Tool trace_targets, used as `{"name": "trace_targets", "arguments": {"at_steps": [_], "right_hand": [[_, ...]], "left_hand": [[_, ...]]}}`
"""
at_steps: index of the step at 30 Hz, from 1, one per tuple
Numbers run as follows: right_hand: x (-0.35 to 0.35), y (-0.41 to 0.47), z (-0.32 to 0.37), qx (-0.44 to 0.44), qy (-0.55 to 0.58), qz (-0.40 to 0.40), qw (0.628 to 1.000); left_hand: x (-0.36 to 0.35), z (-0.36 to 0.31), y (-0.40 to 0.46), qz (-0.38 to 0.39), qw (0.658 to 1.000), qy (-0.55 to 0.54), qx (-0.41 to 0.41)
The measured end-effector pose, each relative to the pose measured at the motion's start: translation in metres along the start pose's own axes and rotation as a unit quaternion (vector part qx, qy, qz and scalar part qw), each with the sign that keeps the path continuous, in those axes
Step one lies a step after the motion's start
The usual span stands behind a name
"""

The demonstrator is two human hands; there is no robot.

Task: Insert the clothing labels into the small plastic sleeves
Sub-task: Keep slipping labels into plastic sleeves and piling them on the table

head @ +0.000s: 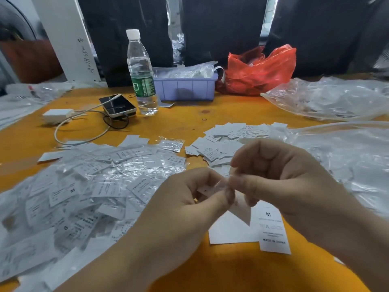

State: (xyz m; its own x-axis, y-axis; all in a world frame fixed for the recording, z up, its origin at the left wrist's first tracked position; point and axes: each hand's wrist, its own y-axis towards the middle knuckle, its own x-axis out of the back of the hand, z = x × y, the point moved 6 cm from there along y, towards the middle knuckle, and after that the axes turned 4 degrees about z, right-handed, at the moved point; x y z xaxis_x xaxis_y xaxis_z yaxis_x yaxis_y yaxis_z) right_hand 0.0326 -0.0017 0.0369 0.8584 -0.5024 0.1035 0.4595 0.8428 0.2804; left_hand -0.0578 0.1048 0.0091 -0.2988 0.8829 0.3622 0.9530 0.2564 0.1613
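Observation:
My left hand (187, 199) and my right hand (280, 175) meet above the orange table, both pinching a small clear plastic sleeve (221, 186) with a white clothing label (242, 211) hanging from it. How far the label sits inside the sleeve is hidden by my fingers. A large heap of sleeved labels (88, 186) lies to the left. Loose white labels (227, 142) are piled behind my hands. Two more labels, one marked M (273, 228), lie flat under my right wrist.
A water bottle (141, 72), a phone (117, 106) with a white charger and cable (59, 115), a lilac plastic bin (185, 87) and a red bag (259, 70) stand at the back. Big clear plastic bags (336, 100) cover the right side.

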Motion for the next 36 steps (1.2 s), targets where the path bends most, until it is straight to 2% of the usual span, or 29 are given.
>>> {"name": "trace_targets", "arguments": {"at_steps": [6, 10, 16, 22, 27, 30, 36], "right_hand": [[-0.006, -0.001, -0.008, -0.059, 0.018, 0.029, 0.998], [-0.006, -0.001, -0.015, -0.09, -0.025, 0.031, 0.995], [-0.002, 0.0, -0.012, -0.081, -0.093, 0.027, 0.992], [-0.003, 0.0, -0.012, -0.07, -0.105, 0.019, 0.992], [-0.001, 0.001, -0.029, -0.107, -0.048, 0.01, 0.993], [-0.004, 0.002, -0.036, -0.127, 0.001, 0.038, 0.991], [-0.013, -0.002, -0.034, -0.114, -0.036, 0.083, 0.989]], "left_hand": [[0.006, -0.002, -0.001, -0.014, 1.0, -0.008, -0.007], [0.011, -0.002, 0.0, -0.033, 0.999, 0.005, -0.016], [0.012, -0.003, 0.001, -0.028, 0.999, -0.006, -0.03], [0.012, 0.0, 0.002, -0.031, 0.999, -0.015, -0.024], [0.015, 0.004, 0.002, -0.052, 0.999, 0.001, -0.014], [0.017, 0.006, 0.003, -0.069, 0.997, 0.011, -0.013], [0.013, 0.008, 0.004, -0.049, 0.999, -0.008, -0.016]]}}
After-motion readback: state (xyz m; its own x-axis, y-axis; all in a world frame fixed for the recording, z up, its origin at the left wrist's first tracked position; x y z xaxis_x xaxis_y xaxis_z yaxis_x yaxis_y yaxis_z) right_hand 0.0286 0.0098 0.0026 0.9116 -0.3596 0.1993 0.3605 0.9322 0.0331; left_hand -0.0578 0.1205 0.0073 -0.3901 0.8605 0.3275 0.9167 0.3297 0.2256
